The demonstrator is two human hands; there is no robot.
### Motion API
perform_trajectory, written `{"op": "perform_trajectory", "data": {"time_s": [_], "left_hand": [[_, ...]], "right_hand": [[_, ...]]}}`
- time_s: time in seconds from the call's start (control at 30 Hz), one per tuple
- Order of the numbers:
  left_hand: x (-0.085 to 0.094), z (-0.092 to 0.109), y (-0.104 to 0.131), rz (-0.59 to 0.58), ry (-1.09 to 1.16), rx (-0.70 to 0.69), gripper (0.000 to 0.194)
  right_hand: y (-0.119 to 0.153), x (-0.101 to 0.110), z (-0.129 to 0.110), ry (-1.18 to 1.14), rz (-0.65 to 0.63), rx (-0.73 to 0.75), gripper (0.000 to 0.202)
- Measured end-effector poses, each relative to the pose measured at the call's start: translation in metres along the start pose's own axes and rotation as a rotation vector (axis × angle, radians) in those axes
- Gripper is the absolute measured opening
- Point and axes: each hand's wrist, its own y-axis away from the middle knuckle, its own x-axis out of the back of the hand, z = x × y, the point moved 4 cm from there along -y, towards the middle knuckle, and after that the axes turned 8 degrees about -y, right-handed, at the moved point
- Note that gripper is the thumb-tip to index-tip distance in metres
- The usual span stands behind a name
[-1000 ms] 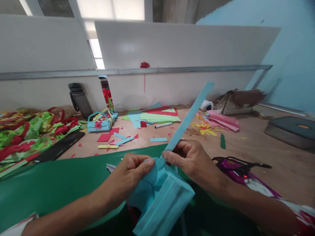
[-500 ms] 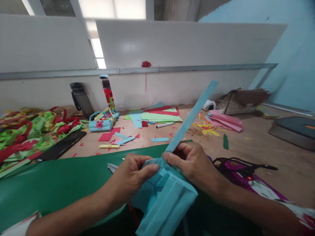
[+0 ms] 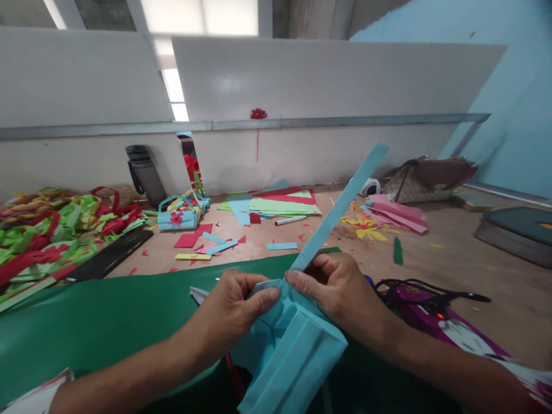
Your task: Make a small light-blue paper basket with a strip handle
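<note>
2 hands: L hand (image 3: 248, 305) pinching 1 folded blue paper piece (image 3: 297, 356); R hand (image 3: 334, 287) pinching 1 blue strip (image 3: 340, 207). 1 marker (image 3: 290, 220) beyond.

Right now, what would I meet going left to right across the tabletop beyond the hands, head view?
Tangled pile of red and green paper strips → small light-blue paper bag with a red flower → white marker pen → yellow paper flower → dark green leaf-shaped piece → grey, dark-topped case.
</note>
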Motion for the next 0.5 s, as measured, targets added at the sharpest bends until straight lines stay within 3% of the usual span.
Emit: {"op": "perform_trajectory", "data": {"time_s": [0.23, 0.5], "left_hand": [[0.001, 0.003, 0.002, 0.040, -0.056, -0.058, 0.037], [0.000, 0.015, 0.008, 0.116, -0.274, -0.161, 0.030]], "right_hand": [[0.000, 0.000, -0.001, -0.047, -0.013, 0.006, 0.014], [0.008, -0.007, -0.007, -0.235, -0.240, -0.089, 0.015]]}}
